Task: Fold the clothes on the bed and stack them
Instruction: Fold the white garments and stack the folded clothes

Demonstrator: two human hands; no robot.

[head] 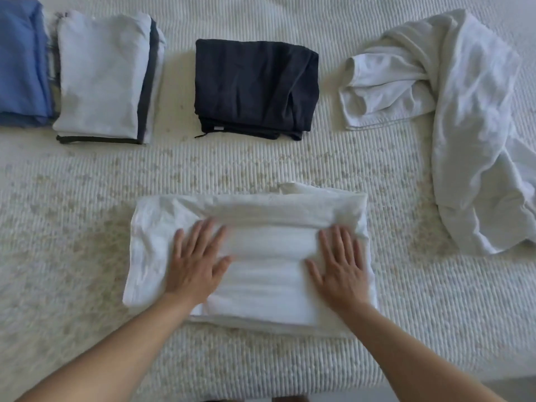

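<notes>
A folded white garment (261, 216) lies on the bed in front of me. My left hand (197, 262) presses flat on its left half, fingers spread. My right hand (339, 268) lies flat on its right half, fingers straight. Farther back sit a folded dark navy pile (255, 88), a folded light grey pile with dark edges (101, 79) and a folded blue pile (20, 62) at the far left. An unfolded white garment (464, 117) lies crumpled at the right.
The bed (87, 227) has a cream ribbed cover with pale speckles. Its near edge runs along the bottom of the view. Bare cover shows between the folded white garment and the piles at the back.
</notes>
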